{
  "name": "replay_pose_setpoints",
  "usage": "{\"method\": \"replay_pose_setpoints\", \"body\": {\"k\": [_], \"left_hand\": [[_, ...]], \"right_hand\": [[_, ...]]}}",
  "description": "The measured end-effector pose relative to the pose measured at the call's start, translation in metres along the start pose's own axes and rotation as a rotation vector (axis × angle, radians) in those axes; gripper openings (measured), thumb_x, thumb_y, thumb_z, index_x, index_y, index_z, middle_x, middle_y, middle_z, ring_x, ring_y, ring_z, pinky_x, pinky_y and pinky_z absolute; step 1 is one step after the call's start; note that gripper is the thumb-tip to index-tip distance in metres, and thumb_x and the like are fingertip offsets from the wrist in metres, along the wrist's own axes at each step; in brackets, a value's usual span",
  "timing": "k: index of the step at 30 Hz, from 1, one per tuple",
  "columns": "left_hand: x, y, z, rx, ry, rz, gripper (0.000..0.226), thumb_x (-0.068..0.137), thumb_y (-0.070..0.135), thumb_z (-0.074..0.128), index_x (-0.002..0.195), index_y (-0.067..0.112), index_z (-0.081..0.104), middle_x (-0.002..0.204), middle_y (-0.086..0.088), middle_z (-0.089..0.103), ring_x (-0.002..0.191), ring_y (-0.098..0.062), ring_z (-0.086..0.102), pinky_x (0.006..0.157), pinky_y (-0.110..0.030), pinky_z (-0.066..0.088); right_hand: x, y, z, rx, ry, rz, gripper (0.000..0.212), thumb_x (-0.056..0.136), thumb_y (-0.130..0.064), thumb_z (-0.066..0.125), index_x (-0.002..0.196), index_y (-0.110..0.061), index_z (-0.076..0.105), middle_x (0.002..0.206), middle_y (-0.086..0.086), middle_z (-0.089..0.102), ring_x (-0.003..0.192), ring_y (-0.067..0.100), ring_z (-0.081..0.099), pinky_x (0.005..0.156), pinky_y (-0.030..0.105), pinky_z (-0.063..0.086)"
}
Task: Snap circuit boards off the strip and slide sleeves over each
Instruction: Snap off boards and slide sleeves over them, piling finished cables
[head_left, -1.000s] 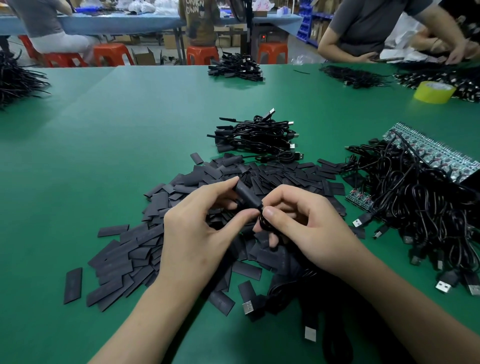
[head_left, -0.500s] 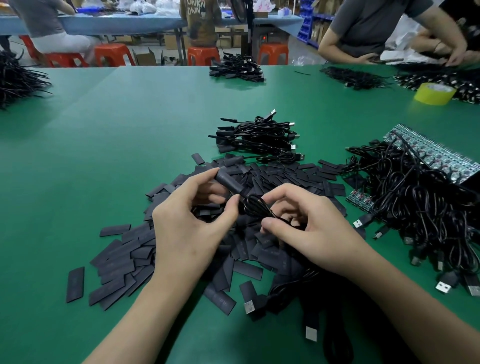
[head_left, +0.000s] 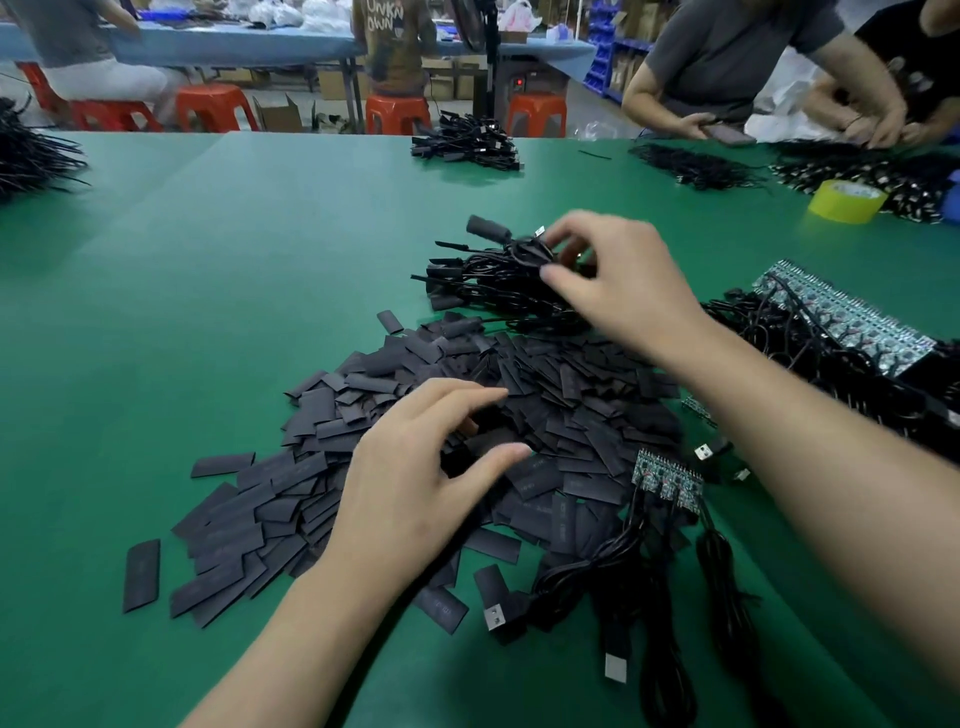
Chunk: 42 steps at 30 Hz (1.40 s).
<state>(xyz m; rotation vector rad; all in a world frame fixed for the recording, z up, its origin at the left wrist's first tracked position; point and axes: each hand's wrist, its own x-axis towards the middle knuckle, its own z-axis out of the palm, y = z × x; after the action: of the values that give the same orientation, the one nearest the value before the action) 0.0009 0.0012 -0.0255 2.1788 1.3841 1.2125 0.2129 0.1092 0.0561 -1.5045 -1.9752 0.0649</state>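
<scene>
My right hand (head_left: 618, 291) reaches out over the heap of finished cables (head_left: 483, 291) and pinches a coiled black cable whose sleeved board (head_left: 488, 228) sticks out to the left. My left hand (head_left: 415, 493) hovers over the pile of flat black sleeves (head_left: 545, 395), fingers and thumb spread apart with nothing held between them. A short strip of circuit boards (head_left: 667, 475), with cables attached, lies at the right edge of the sleeve pile. A long strip of boards (head_left: 841, 317) lies farther right, under a tangle of cables.
Black USB cables (head_left: 623, 587) lie near the front edge of the green table (head_left: 208, 312). A yellow tape roll (head_left: 847, 201) stands at the back right. More cable bundles (head_left: 467, 143) lie far back, and other people work at the far right.
My hands have parted. The right hand carried the sleeved cable away from me to the finished heap. The left hand let go and dropped over the sleeve pile.
</scene>
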Motion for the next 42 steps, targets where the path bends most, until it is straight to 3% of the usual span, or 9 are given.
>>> {"method": "replay_pose_setpoints", "body": {"k": [7, 16, 19, 23, 27, 30, 34, 38, 42], "left_hand": [[-0.001, -0.001, 0.001, 0.032, -0.097, 0.063, 0.035, 0.090, 0.059, 0.063, 0.113, 0.034, 0.074, 0.115, 0.024, 0.063, 0.111, 0.000, 0.061, 0.092, -0.026, 0.052], [-0.001, -0.001, 0.003, 0.033, -0.124, 0.084, 0.033, 0.091, 0.056, 0.063, 0.108, 0.032, 0.077, 0.110, 0.022, 0.065, 0.105, -0.002, 0.063, 0.090, -0.033, 0.054], [-0.001, 0.001, 0.002, 0.042, -0.132, 0.084, 0.033, 0.091, 0.056, 0.061, 0.107, 0.032, 0.077, 0.108, 0.021, 0.066, 0.104, -0.002, 0.063, 0.089, -0.034, 0.054], [-0.002, 0.002, 0.002, 0.042, -0.138, 0.084, 0.032, 0.092, 0.055, 0.061, 0.105, 0.031, 0.077, 0.107, 0.020, 0.067, 0.102, -0.003, 0.063, 0.089, -0.035, 0.053], [-0.001, 0.003, 0.002, 0.041, -0.151, 0.088, 0.029, 0.092, 0.053, 0.062, 0.104, 0.031, 0.078, 0.106, 0.020, 0.067, 0.104, -0.004, 0.063, 0.090, -0.035, 0.053], [-0.002, 0.002, 0.001, 0.022, -0.150, 0.092, 0.029, 0.093, 0.052, 0.062, 0.104, 0.030, 0.078, 0.106, 0.020, 0.067, 0.104, -0.005, 0.064, 0.090, -0.036, 0.054], [-0.001, 0.005, 0.000, -0.010, -0.164, 0.109, 0.030, 0.093, 0.052, 0.061, 0.104, 0.030, 0.079, 0.105, 0.019, 0.068, 0.104, -0.005, 0.064, 0.090, -0.035, 0.053], [-0.002, 0.014, -0.001, -0.157, -0.268, 0.126, 0.026, 0.093, 0.048, 0.064, 0.091, 0.029, 0.081, 0.087, 0.017, 0.073, 0.085, -0.006, 0.069, 0.076, -0.027, 0.054], [-0.006, 0.018, -0.001, -0.342, -0.358, -0.027, 0.017, 0.091, 0.041, 0.071, 0.080, 0.029, 0.078, 0.068, 0.009, 0.073, 0.061, -0.016, 0.065, 0.061, -0.029, 0.052]], "right_hand": [[0.093, -0.001, 0.020, -0.280, -0.189, -0.008, 0.043, 0.094, -0.039, 0.071, 0.133, -0.024, 0.063, 0.134, 0.006, 0.063, 0.124, 0.028, 0.057, 0.100, 0.039, 0.045], [-0.030, 0.009, -0.014, -0.134, -0.123, -0.013, 0.003, 0.094, -0.029, 0.068, 0.093, -0.027, 0.071, 0.095, -0.006, 0.063, 0.091, 0.011, 0.058, 0.082, 0.030, 0.047], [-0.079, 0.011, -0.036, -0.171, -0.360, 0.081, 0.011, 0.090, -0.040, 0.070, 0.083, -0.032, 0.067, 0.085, -0.019, 0.063, 0.079, -0.003, 0.058, 0.072, 0.024, 0.047], [-0.121, 0.014, -0.048, -0.408, -0.573, 0.158, 0.035, 0.086, -0.068, 0.058, 0.094, -0.034, 0.060, 0.097, -0.016, 0.057, 0.093, 0.006, 0.057, 0.083, 0.032, 0.051], [-0.132, 0.017, -0.044, -0.495, -0.594, 0.199, 0.041, 0.091, -0.070, 0.052, 0.106, -0.033, 0.056, 0.103, -0.013, 0.050, 0.102, 0.011, 0.051, 0.080, 0.030, 0.043], [-0.130, 0.016, -0.043, -0.352, -0.559, 0.239, 0.026, 0.093, -0.055, 0.063, 0.092, -0.031, 0.054, 0.095, -0.012, 0.053, 0.092, 0.009, 0.053, 0.076, 0.030, 0.042], [-0.121, 0.016, -0.051, 0.125, -0.455, 0.290, 0.015, 0.087, -0.033, 0.076, 0.083, -0.028, 0.062, 0.080, -0.003, 0.067, 0.071, 0.015, 0.060, 0.069, 0.031, 0.048], [-0.104, 0.005, -0.044, 0.536, -0.396, 0.264, 0.011, 0.082, -0.026, 0.081, 0.084, -0.022, 0.070, 0.067, -0.004, 0.067, 0.056, 0.009, 0.053, 0.054, 0.017, 0.044], [-0.095, -0.005, -0.016, 0.590, -0.219, 0.292, 0.011, 0.085, -0.022, 0.081, 0.084, -0.022, 0.071, 0.068, -0.007, 0.067, 0.059, 0.010, 0.056, 0.062, 0.036, 0.052]]}}
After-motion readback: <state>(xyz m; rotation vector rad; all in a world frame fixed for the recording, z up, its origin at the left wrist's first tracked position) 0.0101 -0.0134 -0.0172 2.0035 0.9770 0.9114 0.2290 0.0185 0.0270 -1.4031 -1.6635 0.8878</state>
